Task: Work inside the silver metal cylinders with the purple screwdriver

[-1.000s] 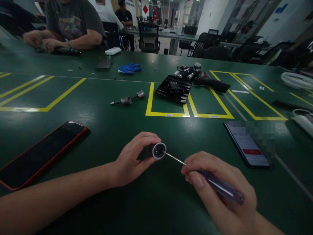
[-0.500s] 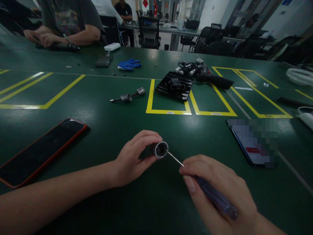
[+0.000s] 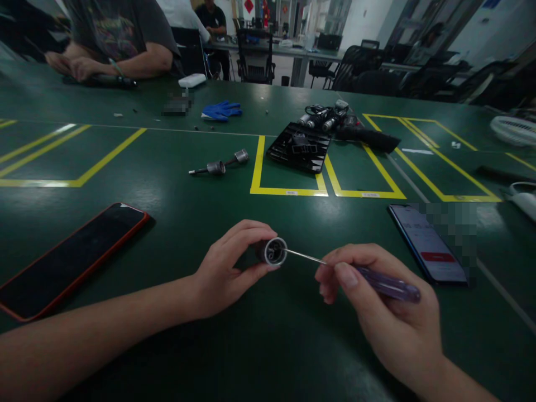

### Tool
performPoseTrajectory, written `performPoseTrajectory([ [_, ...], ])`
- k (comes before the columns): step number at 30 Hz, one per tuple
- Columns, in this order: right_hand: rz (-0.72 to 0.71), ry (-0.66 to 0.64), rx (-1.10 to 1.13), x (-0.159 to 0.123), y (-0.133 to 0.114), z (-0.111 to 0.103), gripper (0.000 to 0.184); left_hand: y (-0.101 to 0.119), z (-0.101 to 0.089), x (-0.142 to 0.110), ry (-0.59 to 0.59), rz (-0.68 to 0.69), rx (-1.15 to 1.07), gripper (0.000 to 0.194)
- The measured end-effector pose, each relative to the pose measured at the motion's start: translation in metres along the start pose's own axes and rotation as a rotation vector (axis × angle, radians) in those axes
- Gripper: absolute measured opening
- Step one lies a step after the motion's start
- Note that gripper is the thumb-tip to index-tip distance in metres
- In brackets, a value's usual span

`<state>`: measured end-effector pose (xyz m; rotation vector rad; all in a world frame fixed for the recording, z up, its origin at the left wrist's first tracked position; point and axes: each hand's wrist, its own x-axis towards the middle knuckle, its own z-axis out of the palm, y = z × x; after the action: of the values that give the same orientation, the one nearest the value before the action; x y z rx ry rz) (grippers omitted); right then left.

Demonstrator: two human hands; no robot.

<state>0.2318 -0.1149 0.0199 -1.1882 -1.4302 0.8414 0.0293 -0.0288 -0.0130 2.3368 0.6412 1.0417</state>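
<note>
Between thumb and fingers, my left hand (image 3: 230,268) grips a short round metal cylinder (image 3: 275,252), its hollow end turned toward me. Small parts show inside the cup, too dark to make out. My right hand (image 3: 385,301) is closed around the purple see-through handle of a screwdriver (image 3: 389,283). The thin shaft points left, and its tip is at the cylinder's right rim; whether it touches the parts inside I cannot tell. Beyond my hands, two similar metal pieces with thin stems (image 3: 216,167) lie on the green table.
A phone in a red case (image 3: 75,259) lies left, and a lit phone (image 3: 431,245) right. Farther back are a blue glove (image 3: 221,110), a black ribbed tray (image 3: 299,148) and a heap of cabled metal parts (image 3: 324,117). Across the table sits a person (image 3: 121,39).
My right hand has shifted up and right and turned, so the screwdriver now lies flatter. My left hand keeps the cylinder nearly in place, its opening turned slightly.
</note>
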Motion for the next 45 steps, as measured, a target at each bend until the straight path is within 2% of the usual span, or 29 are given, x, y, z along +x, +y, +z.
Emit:
performPoseTrajectory([
  [12, -0.120, -0.041, -0.130, 0.002, -0.005, 0.000, 0.010, 0.003, 0.001, 0.000, -0.036, -0.002, -0.128, 0.044],
  [19, -0.061, 0.028, -0.061, -0.006, -0.007, -0.005, 0.012, 0.009, 0.003, -0.001, -0.076, 0.029, -0.318, 0.047],
  [22, -0.079, 0.067, -0.080, -0.007, -0.008, -0.008, 0.010, 0.013, 0.004, -0.001, -0.091, 0.023, -0.355, 0.048],
  [28, -0.121, 0.035, -0.110, -0.004, -0.010, -0.011, 0.003, 0.016, 0.006, 0.000, -0.129, -0.001, -0.397, 0.047],
  [45, -0.122, 0.031, -0.206, -0.001, -0.015, -0.015, 0.006, 0.024, 0.007, 0.003, -0.240, -0.074, -0.432, 0.041],
])
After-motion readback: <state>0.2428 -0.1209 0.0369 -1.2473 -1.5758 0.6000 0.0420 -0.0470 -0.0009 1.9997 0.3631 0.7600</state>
